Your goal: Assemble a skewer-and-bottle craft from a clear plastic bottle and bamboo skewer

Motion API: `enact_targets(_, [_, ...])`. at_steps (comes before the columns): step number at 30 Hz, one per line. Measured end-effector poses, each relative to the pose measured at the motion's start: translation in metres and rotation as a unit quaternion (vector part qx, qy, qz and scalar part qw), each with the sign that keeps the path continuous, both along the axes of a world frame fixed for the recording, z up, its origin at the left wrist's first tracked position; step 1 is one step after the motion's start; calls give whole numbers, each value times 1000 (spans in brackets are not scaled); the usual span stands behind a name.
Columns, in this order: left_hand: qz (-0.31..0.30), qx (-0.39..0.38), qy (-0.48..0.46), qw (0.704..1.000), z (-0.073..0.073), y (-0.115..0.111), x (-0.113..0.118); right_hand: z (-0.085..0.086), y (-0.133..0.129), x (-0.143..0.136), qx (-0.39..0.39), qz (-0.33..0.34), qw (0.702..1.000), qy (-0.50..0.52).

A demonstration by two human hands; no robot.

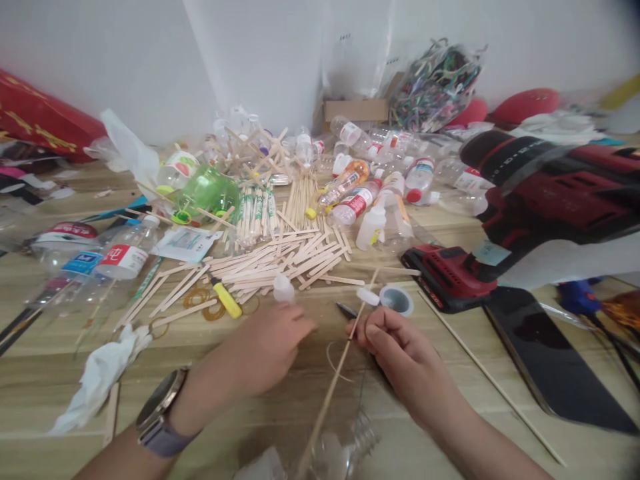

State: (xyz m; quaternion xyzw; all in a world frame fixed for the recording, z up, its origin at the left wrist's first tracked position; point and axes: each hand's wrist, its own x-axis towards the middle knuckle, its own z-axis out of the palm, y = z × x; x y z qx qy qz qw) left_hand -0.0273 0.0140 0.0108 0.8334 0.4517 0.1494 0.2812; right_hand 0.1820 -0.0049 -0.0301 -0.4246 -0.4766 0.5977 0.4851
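- White crumpled tissue [103, 377], well left of the bamboo skewer, flat on the wood-grain table [225, 413].
- Yellow-handled tool [227, 300]: left of the skewer, farther off than the left hand, beside loose rubber bands [203, 303].
- Left hand [273, 343]: just left of the skewer, apart from it; fingers loosely bent, tips toward the skewer (blurred; whether they grip anything, cannot tell). Small white piece [284, 289] just past its knuckles.
- Bamboo skewer [339, 369]: between the hands, at the left side of the right fingertips. Long axis slants from low, near the wearer, up and away to the right. Right hand is the nearer one. Pale, thin, straight; small dark spot at the pinch, fine thread-like loop [330, 363] beside the shaft.
- Clear plastic bottle [337, 457] at the skewer's near end; whether joined, cannot tell.
- White disc [368, 297] near the skewer's far end, seemingly threaded on it.
- Right hand [400, 350]: right of the skewer, thumb and forefinger closed, apparently pinching its shaft below the disc. Dark pen-like thing [346, 310] runs under these fingers.
- Small pale cup [410, 304], right of the skewer's far end.
- Red-and-black drill [560, 193], farther right; dark flat slab [555, 367] rightward too.
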Motion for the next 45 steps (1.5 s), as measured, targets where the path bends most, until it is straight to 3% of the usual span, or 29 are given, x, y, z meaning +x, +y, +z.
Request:
enact_targets(2, [82, -22, -12, 996, 2, 0, 5, -3, 0, 0, -20, 0, 1000, -1])
enact_targets(4, [124, -103, -41, 986, 1, -2, 12, -4, 0, -1, -31, 0, 999, -19])
enact_targets(8, [107, -258, -103, 955, -9, -5, 25, -5, 1, -3, -18, 10, 999, -45])
enact_targets(12, [110, -328, -159, 925, -17, -6, 29, -1, 1, -4, 0, 30, 995, -92])
enact_targets(16, [161, -375, -182, 895, -15, -6, 31, 4, 1, -2, 13, 25, 990, -140])
enact_targets(22, [210, -517, -298, 774, -15, -1, 29, 6, -1, 0, 30, 46, 982, -182])
enact_targets(29, [211, -599, -328, 699, -12, 2, 27, 5, -5, -3, 98, 53, 957, -267])
enact_targets(38, [232, -566, -290, 736, -8, -3, 31, 7, -5, 1, 148, 54, 941, -298])
enact_targets(45, [233, -517, -298, 768, -13, -6, 31, 13, -6, 1, 193, 48, 920, -337])
